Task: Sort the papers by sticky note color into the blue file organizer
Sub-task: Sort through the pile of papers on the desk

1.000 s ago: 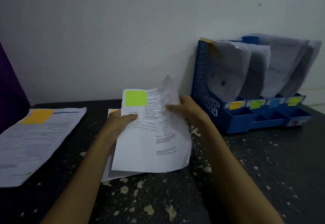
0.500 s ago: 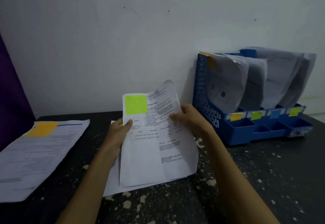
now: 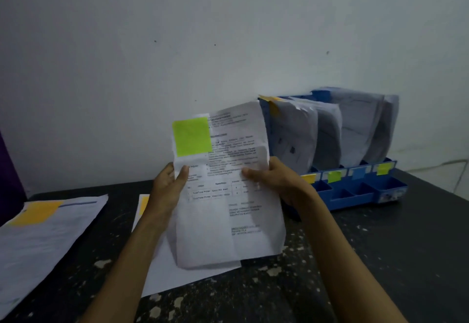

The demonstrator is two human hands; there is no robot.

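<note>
Both side edges pinched by left hand [image 3: 168, 183] and right hand [image 3: 276, 178], the white lime-noted paper sheet [image 3: 228, 221] should be slid, toward 2 o'clock, into the green-tabbed slot [image 3: 334, 177] of the blue plastic organizer [image 3: 368, 198].

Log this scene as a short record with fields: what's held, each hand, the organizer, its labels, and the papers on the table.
held: paper with green note at its top left, raised above the table
left hand: grips the paper's left edge
right hand: grips its right edge
organizer: blue, at right by the wall; slots hold papers
labels, left to right: orange label, green label, blue label, yellow label
on table: left sheet with orange note; middle sheet under the held paper
</note>
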